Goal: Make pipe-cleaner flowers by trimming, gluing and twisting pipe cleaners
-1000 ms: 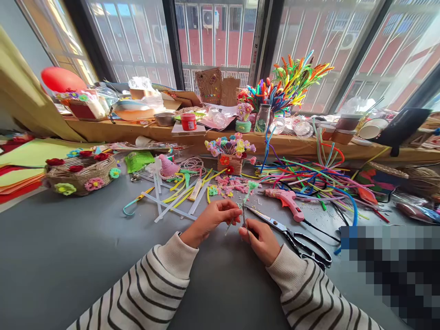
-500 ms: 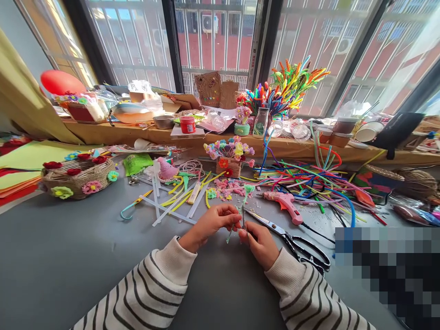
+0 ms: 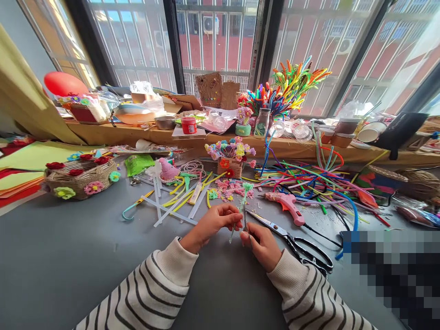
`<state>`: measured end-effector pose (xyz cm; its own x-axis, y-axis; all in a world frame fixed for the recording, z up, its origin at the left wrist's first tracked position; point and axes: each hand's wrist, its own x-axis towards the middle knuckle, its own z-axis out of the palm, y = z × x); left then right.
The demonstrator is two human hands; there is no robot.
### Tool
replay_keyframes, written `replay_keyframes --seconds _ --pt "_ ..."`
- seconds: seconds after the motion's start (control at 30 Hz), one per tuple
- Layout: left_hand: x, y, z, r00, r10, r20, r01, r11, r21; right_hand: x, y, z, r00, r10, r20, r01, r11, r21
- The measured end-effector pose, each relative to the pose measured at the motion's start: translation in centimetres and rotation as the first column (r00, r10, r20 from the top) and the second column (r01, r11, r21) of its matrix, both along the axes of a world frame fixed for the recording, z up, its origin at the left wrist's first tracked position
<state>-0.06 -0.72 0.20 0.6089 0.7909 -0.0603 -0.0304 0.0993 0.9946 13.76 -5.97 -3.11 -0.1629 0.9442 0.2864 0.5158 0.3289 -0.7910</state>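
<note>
In the middle of the table my left hand (image 3: 220, 222) pinches the thin stem of a mint-green craft flower (image 3: 247, 187) between thumb and fingertips. The flower head points away from me and the lower stem end hangs below the fingers. Close on its right, my right hand (image 3: 261, 243) is closed on a slim metal tool (image 3: 245, 219), upright against the stem. It resembles tweezers, but its exact kind is too small to make out. Large black-handled scissors (image 3: 292, 240) lie just right of that hand.
A pink glue gun (image 3: 287, 204) with a black cord lies beyond the scissors. Clear glue sticks (image 3: 172, 213) and yellow stems are scattered at left. A basket with flowers (image 3: 79, 176) stands far left. Coloured pipe cleaners (image 3: 309, 176) and a small flower pot (image 3: 231, 167) line the back.
Both hands keep their grip on the flower and the metal tool, with only slight finger movement. The whole view has shifted a little.
</note>
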Motion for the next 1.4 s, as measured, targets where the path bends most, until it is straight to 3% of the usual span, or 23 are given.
replay_keyframes --seconds 0.23,0.53,0.77,1.03,1.23,1.4 --pt "-0.02 0.02 -0.05 0.999 -0.01 -0.033 0.011 1.0 0.012 0.13 0.35 -0.34 0.996 -0.089 0.009 0.089 0.996 0.017" --pt "0.08 -0.21 0.42 0.999 0.013 -0.045 -0.011 0.999 0.035 0.1 -0.02 0.18 0.999 -0.002 -0.041 0.001 1.0 -0.008" --pt "0.04 -0.07 0.25 0.998 -0.006 -0.061 0.008 0.999 0.037 0.24 0.32 -0.24 0.991 -0.13 -0.014 0.13 0.991 0.016" --pt "0.06 -0.27 0.43 0.997 -0.007 -0.071 0.009 1.0 0.028 0.22 0.08 0.17 0.998 -0.046 -0.05 0.046 0.999 0.001" --pt "0.02 -0.2 0.39 0.997 0.005 -0.073 -0.002 0.999 0.035 0.25 0.27 -0.08 0.987 -0.157 -0.028 0.158 0.987 0.037" --pt "0.06 -0.07 0.31 0.999 0.031 -0.038 -0.03 0.999 0.033 0.38 0.22 0.1 0.994 -0.096 -0.061 0.094 0.995 -0.035"
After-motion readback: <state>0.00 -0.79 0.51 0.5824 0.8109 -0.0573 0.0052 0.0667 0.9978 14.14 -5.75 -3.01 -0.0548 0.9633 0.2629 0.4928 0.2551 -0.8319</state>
